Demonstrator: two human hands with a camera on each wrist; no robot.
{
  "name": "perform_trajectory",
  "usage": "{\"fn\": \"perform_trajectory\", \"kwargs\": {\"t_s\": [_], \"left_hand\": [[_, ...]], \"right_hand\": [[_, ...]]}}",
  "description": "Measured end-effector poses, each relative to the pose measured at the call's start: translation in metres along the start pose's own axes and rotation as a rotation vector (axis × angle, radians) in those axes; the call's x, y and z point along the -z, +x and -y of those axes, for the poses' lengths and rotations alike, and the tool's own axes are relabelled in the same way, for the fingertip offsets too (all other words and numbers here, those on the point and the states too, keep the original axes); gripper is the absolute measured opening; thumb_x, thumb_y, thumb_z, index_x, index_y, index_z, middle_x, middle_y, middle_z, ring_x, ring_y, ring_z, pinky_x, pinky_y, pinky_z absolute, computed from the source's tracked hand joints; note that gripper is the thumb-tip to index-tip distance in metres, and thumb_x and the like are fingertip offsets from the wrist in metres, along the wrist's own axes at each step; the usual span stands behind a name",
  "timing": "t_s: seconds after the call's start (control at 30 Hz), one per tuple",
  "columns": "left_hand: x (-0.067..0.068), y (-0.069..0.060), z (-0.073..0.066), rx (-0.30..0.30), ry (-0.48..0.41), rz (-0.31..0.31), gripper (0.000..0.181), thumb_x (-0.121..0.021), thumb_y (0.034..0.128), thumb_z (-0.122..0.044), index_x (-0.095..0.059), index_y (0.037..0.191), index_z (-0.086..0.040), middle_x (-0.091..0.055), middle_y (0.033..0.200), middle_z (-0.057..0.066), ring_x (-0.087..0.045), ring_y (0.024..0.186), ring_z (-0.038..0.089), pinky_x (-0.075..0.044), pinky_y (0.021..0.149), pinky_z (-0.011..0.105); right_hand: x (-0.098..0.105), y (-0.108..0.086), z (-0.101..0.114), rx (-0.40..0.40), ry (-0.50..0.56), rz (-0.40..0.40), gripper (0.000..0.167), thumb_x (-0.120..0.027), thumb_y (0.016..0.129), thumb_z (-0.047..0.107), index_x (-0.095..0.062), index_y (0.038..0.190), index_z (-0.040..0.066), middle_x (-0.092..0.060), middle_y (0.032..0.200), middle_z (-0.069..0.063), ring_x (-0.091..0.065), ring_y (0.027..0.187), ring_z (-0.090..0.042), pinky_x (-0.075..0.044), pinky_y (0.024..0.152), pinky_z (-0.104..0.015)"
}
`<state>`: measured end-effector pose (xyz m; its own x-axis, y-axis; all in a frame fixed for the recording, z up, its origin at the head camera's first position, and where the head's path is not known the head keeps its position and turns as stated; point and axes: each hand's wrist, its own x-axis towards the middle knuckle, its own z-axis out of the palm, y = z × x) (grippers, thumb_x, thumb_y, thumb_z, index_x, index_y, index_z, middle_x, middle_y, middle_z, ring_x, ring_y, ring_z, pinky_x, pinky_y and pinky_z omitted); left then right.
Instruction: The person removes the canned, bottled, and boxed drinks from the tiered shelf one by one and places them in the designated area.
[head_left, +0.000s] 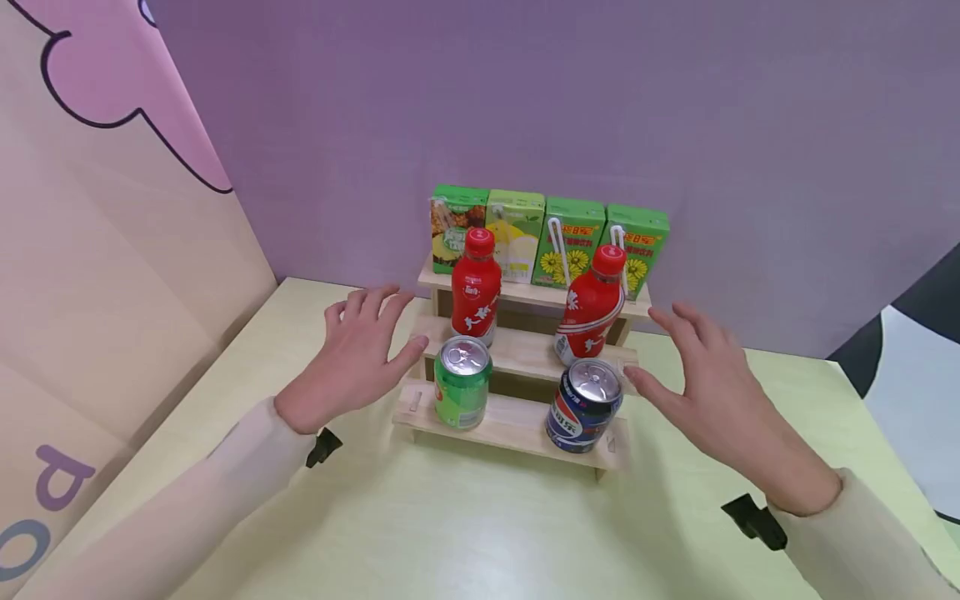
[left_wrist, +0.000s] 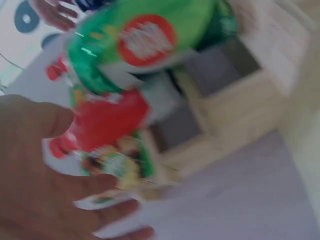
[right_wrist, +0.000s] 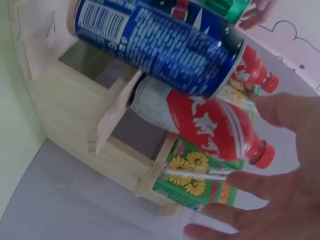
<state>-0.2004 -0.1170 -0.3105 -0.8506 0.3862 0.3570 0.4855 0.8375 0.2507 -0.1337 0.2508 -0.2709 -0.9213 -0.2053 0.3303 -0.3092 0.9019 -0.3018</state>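
Note:
A three-step wooden rack (head_left: 517, 421) stands on the table, bearing drinks. My left hand (head_left: 356, 354) hovers at its left side with fingers spread, holding nothing; nearest are a green can (head_left: 463, 392) on the bottom step and a red bottle (head_left: 476, 292) on the middle one. My right hand (head_left: 708, 392) is raised on the right side, fingers apart, also holding nothing. Close to it are a dark blue can (head_left: 583, 412) and a second red bottle (head_left: 592, 308), which leans a little. Behind, several green juice cartons (head_left: 570, 242) line the top step, two with straws on their fronts.
A pale table (head_left: 480, 533) lies under the rack. Behind it rises a purple backdrop (head_left: 525, 92), and a cream panel with a pink drawing (head_left: 112, 208) stands at left. A white and black object (head_left: 915, 392) shows beyond the table's right edge.

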Motion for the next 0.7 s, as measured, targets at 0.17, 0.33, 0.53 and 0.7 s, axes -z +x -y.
{"fn": "perform_trajectory", "kwargs": {"t_s": [0.17,0.33,0.53,0.7], "left_hand": [[-0.016,0.010,0.023,-0.015,-0.202,-0.066,0.046,-0.054,0.0938,-0.029,-0.046,0.133,-0.006,-0.044,0.128,0.011,-0.033,0.120,0.031,-0.027,0.087,0.047],[-0.032,0.017,0.043,-0.001,-0.352,-0.076,0.034,-0.053,0.0950,-0.020,-0.050,0.124,-0.004,-0.047,0.123,0.011,-0.038,0.114,0.029,-0.028,0.094,0.049],[-0.049,0.020,0.053,-0.004,-0.400,-0.050,0.030,-0.054,0.0946,-0.016,-0.052,0.122,-0.002,-0.049,0.121,0.013,-0.044,0.106,0.031,-0.037,0.091,0.043],[-0.061,0.022,0.053,0.017,-0.406,-0.038,0.031,-0.056,0.0937,-0.017,-0.053,0.122,-0.004,-0.049,0.120,0.010,-0.045,0.107,0.028,-0.042,0.088,0.040]], "right_hand": [[0.006,0.014,-0.006,0.003,0.099,-0.074,0.059,-0.066,0.089,0.026,-0.041,0.137,0.003,-0.037,0.135,-0.023,-0.035,0.121,-0.045,-0.034,0.090,-0.064],[0.012,0.036,-0.014,0.104,0.198,-0.210,0.045,-0.066,0.088,0.012,-0.049,0.129,0.002,-0.049,0.127,-0.015,-0.046,0.113,-0.035,-0.041,0.095,-0.036],[0.018,0.068,-0.021,0.191,0.229,-0.312,0.038,-0.067,0.086,0.005,-0.053,0.121,-0.001,-0.053,0.120,-0.012,-0.048,0.111,-0.026,-0.034,0.085,-0.007],[0.019,0.091,-0.030,0.167,0.268,-0.355,0.035,-0.067,0.087,0.007,-0.055,0.118,-0.001,-0.053,0.119,-0.008,-0.046,0.110,-0.019,-0.041,0.087,-0.013]]}}
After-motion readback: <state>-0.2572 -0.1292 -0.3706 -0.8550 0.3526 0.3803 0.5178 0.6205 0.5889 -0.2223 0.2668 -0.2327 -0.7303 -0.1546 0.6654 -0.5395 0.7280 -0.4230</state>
